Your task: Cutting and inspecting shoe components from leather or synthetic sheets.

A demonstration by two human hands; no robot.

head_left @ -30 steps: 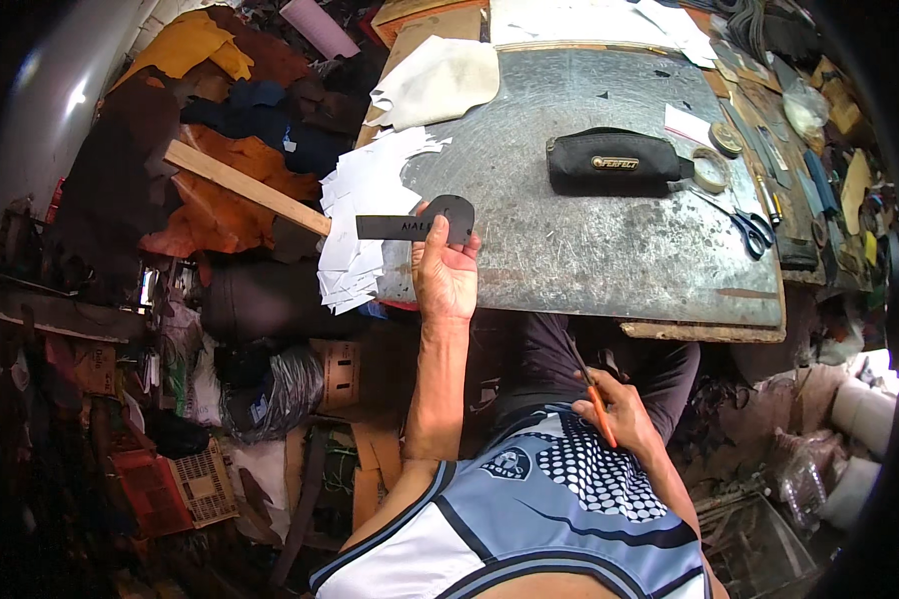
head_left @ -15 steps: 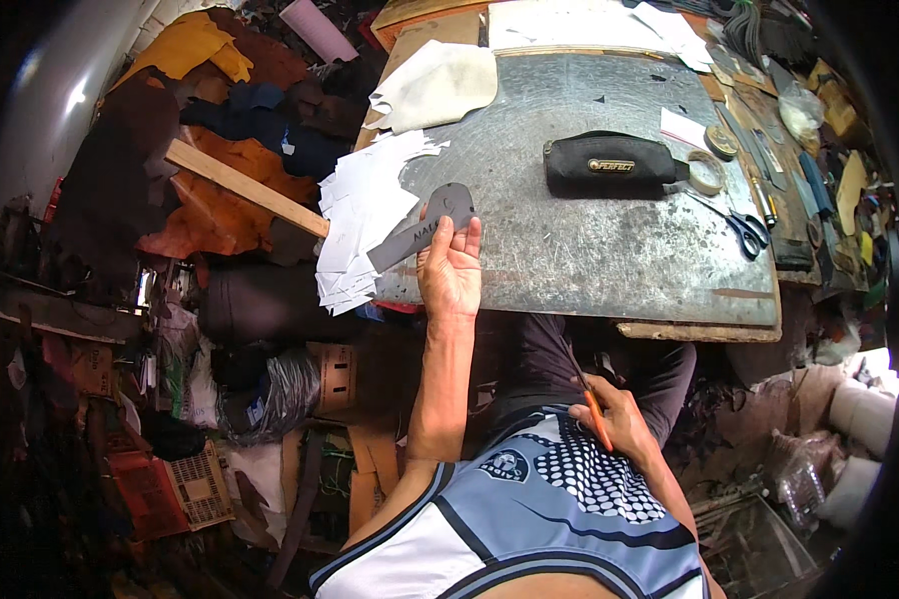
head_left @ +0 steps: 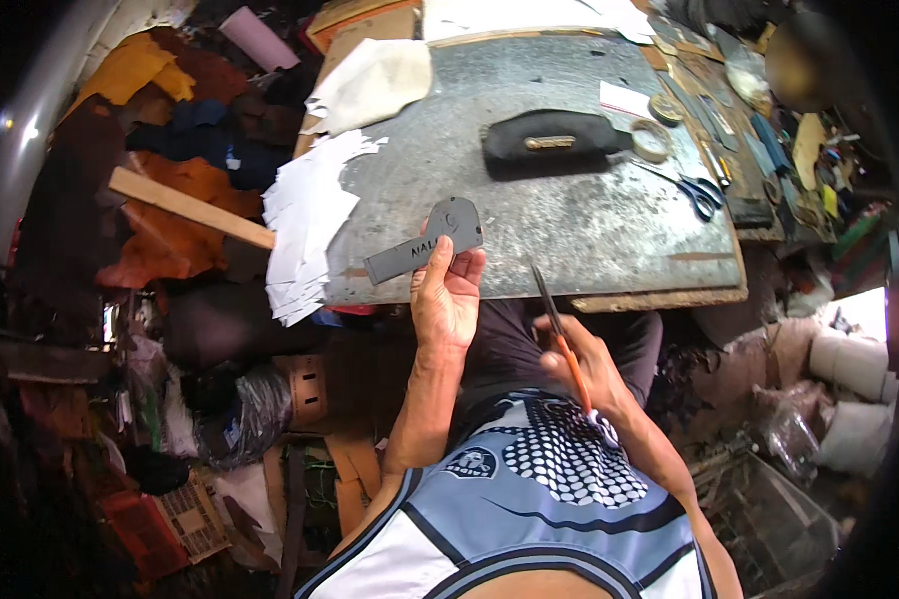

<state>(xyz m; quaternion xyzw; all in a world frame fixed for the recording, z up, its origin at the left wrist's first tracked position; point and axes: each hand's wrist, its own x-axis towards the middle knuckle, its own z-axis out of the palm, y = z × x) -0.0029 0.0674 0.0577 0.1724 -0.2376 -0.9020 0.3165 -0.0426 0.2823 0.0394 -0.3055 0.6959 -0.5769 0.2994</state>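
Observation:
My left hand (head_left: 448, 295) is closed on a flat grey pattern piece (head_left: 402, 262), thumb on top and fingers beneath. The piece has a rounded head, a straight strip to the left and dark handwriting. It is held over the near edge of a metal-topped table (head_left: 410, 170). Low in front of my body, my right hand (head_left: 591, 364) grips an orange-handled tool (head_left: 569, 361) with a long, dark pointed blade aimed up toward the table edge. Blur hides whether the blade is single or double. A heap of cut white sheets (head_left: 305, 225) lies left of the pattern piece.
On the table are a black zipped pouch (head_left: 549, 150), a tape roll (head_left: 651, 142), dark-handled scissors (head_left: 699, 197) and a cream hide piece (head_left: 375, 85). A wooden bar (head_left: 190, 208) juts out left, over heaped leather (head_left: 185, 225). Hand tools crowd the right side.
My left hand has turned the pattern piece so more of its strip shows, clear of the white sheets. My right hand has raised the orange-handled tool toward the table edge. The view has shifted right.

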